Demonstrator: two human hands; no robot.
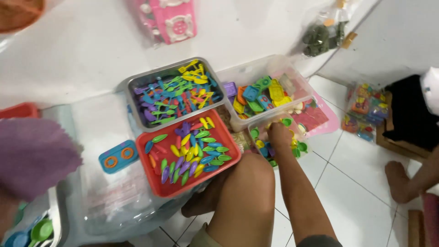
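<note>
Item: my right hand (pixel 280 134) is sunk in the small clear tub (pixel 299 145) of coloured toy pieces, right of the red tray (pixel 155 183); finger grip hidden, cannot tell. Left hand unseen. Trays stand sorted; tub still holds pieces.

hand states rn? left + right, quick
Left hand: not in view.
Right hand: reaching into the small clear tub of coloured toy pieces, fingers curled down among them; whether it grips one cannot be told.
</note>
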